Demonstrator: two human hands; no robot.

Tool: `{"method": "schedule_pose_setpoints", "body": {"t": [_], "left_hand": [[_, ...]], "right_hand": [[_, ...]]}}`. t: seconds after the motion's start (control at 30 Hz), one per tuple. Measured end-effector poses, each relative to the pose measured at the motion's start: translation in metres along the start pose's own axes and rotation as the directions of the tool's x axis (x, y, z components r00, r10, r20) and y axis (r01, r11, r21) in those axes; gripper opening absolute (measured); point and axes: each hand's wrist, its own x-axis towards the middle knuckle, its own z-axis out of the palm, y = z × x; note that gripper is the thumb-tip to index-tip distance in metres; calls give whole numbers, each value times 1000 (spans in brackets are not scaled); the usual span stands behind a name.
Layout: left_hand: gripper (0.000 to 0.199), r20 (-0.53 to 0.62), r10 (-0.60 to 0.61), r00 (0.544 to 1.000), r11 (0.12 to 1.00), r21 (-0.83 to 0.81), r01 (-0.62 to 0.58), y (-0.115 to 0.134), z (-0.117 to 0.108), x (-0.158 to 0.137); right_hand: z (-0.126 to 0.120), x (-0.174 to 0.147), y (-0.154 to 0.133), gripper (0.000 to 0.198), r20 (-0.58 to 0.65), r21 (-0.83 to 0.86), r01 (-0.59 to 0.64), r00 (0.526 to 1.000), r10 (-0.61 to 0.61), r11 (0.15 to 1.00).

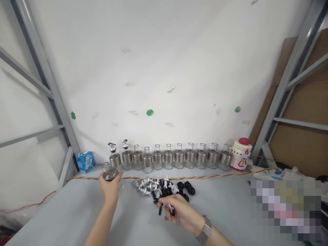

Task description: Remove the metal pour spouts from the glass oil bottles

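My left hand (110, 186) is closed around a glass bottle (109, 173), whose open neck tilts up and left. My right hand (183, 212) pinches a silver-and-black pourer spout (169, 207) over the table, partly hidden by the fingers. Just beyond it lies a heap of silver pourer spouts (147, 186) with black parts, and several round black caps (188, 186) sit at its right side. Along the wall stands a row of glass bottles with steel sleeves (168, 157). The two leftmost bottles (115, 160) carry pourer spouts; the others have open necks.
A yellow-and-red twisted cord (205, 177) runs across the table behind the heap. At the row's right end stands a white jar with a red lid (241, 155); at the far left, a blue carton (85, 162). Metal frame posts (57, 97) flank the table (138, 225).
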Motion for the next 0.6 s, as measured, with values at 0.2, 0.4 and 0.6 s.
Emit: {"method": "schedule_pose_setpoints", "body": {"t": [0.2,0.4,0.6], "left_hand": [[66,-111,85,990,993,-75,-93,-7,-8,20],[83,-123,-32,992,997,-75,23,-34,-7,45],[68,24,4,1000,1000,-9,-4,-53,-5,61]], "right_hand": [[3,1,6,25,-4,-22,-2,1000,2,1000],[6,1,7,26,-33,-55,-25,999,23,998],[5,1,7,25,-31,-48,-21,999,19,999]]}}
